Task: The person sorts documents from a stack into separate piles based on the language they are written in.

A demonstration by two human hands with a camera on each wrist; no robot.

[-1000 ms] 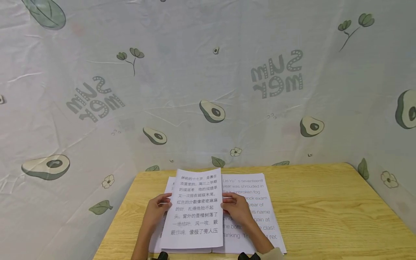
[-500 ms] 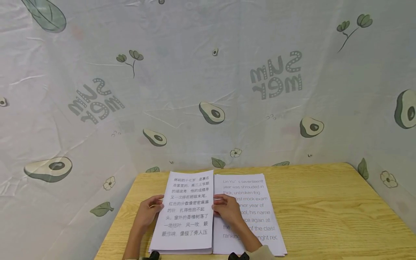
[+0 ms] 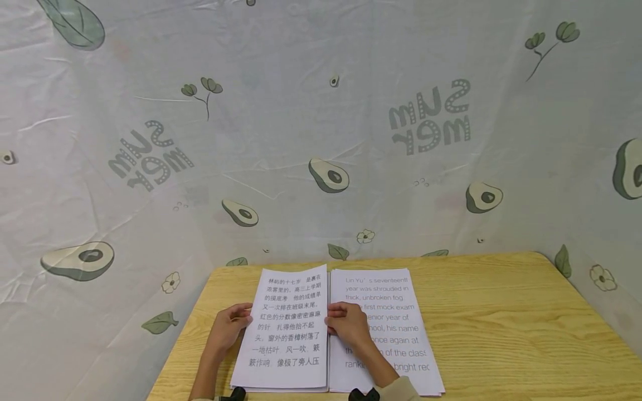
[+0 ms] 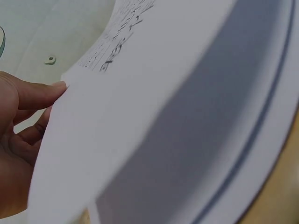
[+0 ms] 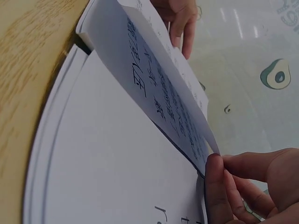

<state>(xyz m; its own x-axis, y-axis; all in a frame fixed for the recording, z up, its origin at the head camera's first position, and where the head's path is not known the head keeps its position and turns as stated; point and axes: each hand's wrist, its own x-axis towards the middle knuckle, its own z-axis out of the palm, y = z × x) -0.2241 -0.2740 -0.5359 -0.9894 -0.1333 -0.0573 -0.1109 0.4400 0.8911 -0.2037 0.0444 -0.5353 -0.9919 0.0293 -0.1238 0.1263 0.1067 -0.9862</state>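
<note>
A white sheet printed with Chinese text (image 3: pixel 286 328) is held slightly raised over the left paper stack (image 5: pixel 140 74), whose top page also bears Chinese characters. My left hand (image 3: pixel 225 328) pinches the sheet's left edge; in the left wrist view its thumb lies on top of the paper. On the opposite edge my right hand (image 3: pixel 351 328) pinches the sheet between thumb and forefinger, as the right wrist view shows. The sheet (image 4: pixel 117 116) bows between the hands. Beneath my right forearm lies a second stack with English text (image 3: pixel 401 334), partly covered by that hand and arm.
Both stacks lie side by side on a wooden table (image 3: pixel 501 323), with a narrow gap between them. Behind the table hangs a pale curtain (image 3: pixel 281 128) printed with avocados and leaves. Dark wrist devices (image 3: pixel 364 394) show at the bottom edge.
Both hands have moved left and slightly down with the sheet, from overlapping the two stacks to above the left one. More of the English page is uncovered.
</note>
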